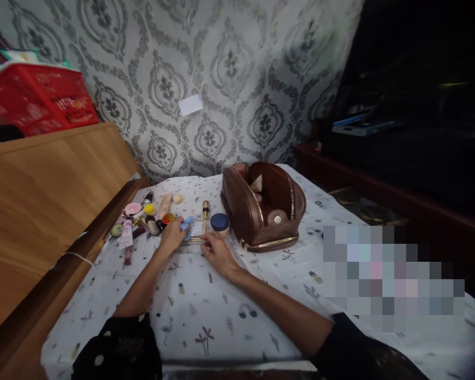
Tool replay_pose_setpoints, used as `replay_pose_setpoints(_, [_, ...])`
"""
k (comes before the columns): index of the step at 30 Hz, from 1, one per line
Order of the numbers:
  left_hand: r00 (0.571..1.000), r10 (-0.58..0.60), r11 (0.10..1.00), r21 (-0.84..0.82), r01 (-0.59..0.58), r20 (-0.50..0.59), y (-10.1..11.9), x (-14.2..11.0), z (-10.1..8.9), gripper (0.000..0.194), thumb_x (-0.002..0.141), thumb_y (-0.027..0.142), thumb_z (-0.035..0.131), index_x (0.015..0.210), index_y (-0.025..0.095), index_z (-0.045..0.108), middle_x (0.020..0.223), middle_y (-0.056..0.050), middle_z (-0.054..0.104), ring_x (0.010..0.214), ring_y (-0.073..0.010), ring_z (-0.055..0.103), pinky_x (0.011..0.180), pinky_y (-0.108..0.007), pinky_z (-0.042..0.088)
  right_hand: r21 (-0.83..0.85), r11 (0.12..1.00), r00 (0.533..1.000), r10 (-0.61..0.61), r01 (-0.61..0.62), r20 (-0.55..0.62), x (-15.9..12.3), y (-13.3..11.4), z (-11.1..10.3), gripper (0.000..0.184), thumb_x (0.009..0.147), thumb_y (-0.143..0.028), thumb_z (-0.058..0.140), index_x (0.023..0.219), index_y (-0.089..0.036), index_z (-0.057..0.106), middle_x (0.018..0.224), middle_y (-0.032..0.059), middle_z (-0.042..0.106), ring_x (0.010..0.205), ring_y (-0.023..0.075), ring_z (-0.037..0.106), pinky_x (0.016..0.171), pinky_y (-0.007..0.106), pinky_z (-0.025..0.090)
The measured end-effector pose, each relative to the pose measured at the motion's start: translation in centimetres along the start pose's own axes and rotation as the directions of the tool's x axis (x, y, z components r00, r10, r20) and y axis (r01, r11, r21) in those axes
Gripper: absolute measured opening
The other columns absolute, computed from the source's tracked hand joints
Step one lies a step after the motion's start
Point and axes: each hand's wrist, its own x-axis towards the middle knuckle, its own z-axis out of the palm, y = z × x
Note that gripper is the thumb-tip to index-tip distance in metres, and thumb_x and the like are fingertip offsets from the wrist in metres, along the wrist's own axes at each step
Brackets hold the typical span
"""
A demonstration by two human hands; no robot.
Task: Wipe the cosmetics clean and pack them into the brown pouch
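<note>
My left hand (172, 235) is closed on a small light-blue cloth (187, 222). The cloth lies against the left side of a flat, glittery case with gold edging (197, 228). At the near right edge of that case are the bent fingers of my right hand (219, 256), pinching or steadying it; the exact grip is hard to make out. A round jar with a dark blue lid (219, 222) stands just beyond my right hand. Behind the case is a small gold-and-black tube (205, 209). An amber round item (168, 218) sits beside my left hand.
An unzipped brown makeup bag (261, 211) stands to the right. Several cosmetics, including a pink tube (125, 234) and a pink round dish (133, 208), cluster at left. A wooden panel (55, 174) borders the patterned cloth (206, 316), with a red basket (43, 97) on top.
</note>
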Motion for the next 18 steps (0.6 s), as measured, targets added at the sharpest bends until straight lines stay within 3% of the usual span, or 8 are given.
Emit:
replay_pose_setpoints(4, [0.997, 0.078, 0.996, -0.041, -0.078, -0.002, 0.2, -0.1, 0.4, 0.043, 0.088, 0.027, 0.051, 0.129, 0.017, 0.054, 0.125, -0.012, 0.064, 0.115, -0.0247, 0.058, 0.092, -0.034, 0.047, 0.016, 1.0, 1.0, -0.016, 0.016, -0.007, -0.1, 0.2, 0.1, 0.026, 0.084, -0.01, 0.052, 0.107, -0.018, 0.063, 0.103, 0.0068, 0.059, 0.086, 0.0153, 0.061, 0.076, 0.029, 0.053])
replay_pose_setpoints(6, [0.993, 0.12, 0.991, -0.069, -0.118, 0.015, 0.2, 0.1, 0.5, 0.045, 0.087, 0.023, 0.05, 0.131, 0.018, 0.054, 0.129, -0.011, 0.063, 0.118, -0.0237, 0.058, 0.097, -0.035, 0.045, 0.026, 1.0, 1.0, -0.013, 0.013, -0.008, -0.1, 0.3, 0.1, 0.027, 0.082, -0.009, 0.053, 0.106, -0.018, 0.063, 0.104, 0.0068, 0.059, 0.086, 0.0152, 0.061, 0.076, 0.029, 0.054])
replay_pose_setpoints(12, [0.992, 0.127, 0.988, -0.09, -0.125, 0.017, 0.2, -0.2, 0.3, 0.026, 0.09, 0.034, 0.048, 0.101, 0.018, 0.066, 0.1, -0.009, 0.07, 0.094, -0.0233, 0.063, 0.084, -0.032, 0.046, 0.059, 0.998, 0.999, 0.038, -0.037, -0.017, -0.2, 0.2, 0.5, 0.024, 0.081, -0.01, 0.054, 0.105, -0.015, 0.06, 0.107, 0.0081, 0.056, 0.084, 0.0145, 0.062, 0.072, 0.029, 0.055])
replay_pose_setpoints(18, [0.997, 0.063, 0.995, -0.08, -0.06, 0.035, 0.3, -2.1, -0.9, 0.027, 0.091, 0.043, 0.047, 0.077, 0.021, 0.058, 0.065, 0.0, 0.06, 0.062, -0.0173, 0.056, 0.06, -0.026, 0.036, 0.009, 0.998, 0.997, 0.064, -0.063, -0.043, -0.3, -1.0, 0.1, 0.041, 0.077, -0.028, 0.072, 0.115, -0.017, 0.059, 0.109, 0.0076, 0.054, 0.078, 0.014, 0.059, 0.075, 0.032, 0.055])
